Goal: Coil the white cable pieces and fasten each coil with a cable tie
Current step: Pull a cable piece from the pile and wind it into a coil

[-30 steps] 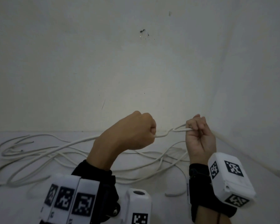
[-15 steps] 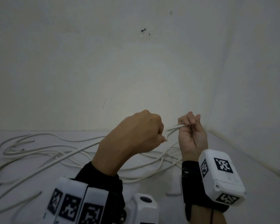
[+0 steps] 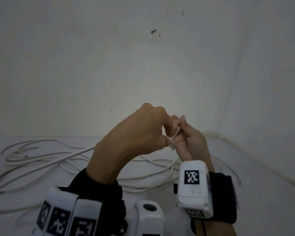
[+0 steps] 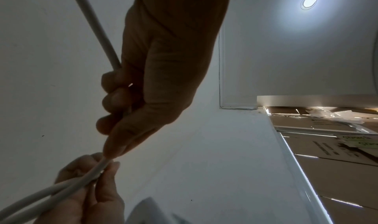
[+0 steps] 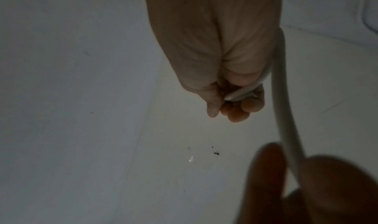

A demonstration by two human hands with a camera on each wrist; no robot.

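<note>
Both hands are raised close together in front of a white wall, above a white surface. My left hand [image 3: 143, 132] grips a white cable [image 3: 174, 137]; in the left wrist view the cable [image 4: 96, 28] runs through its curled fingers [image 4: 114, 101]. My right hand [image 3: 186, 138] pinches a doubled bend of the same cable between thumb and fingers. The right wrist view shows the cable [image 5: 282, 114] bent in the right hand's fingers [image 5: 237, 107]. The cable trails down to the left [image 3: 71, 154]. No cable tie is visible.
Several loose white cable pieces [image 3: 32, 155] sprawl over the white surface behind the hands, from the far left to the right [image 3: 228, 167]. A wall corner lies at the right [image 3: 216, 135]. Cardboard boxes [image 4: 327, 146] show in the left wrist view.
My hands have come together and risen; a second ago a straight stretch of cable showed between them. The right wrist has turned so its camera box faces me.
</note>
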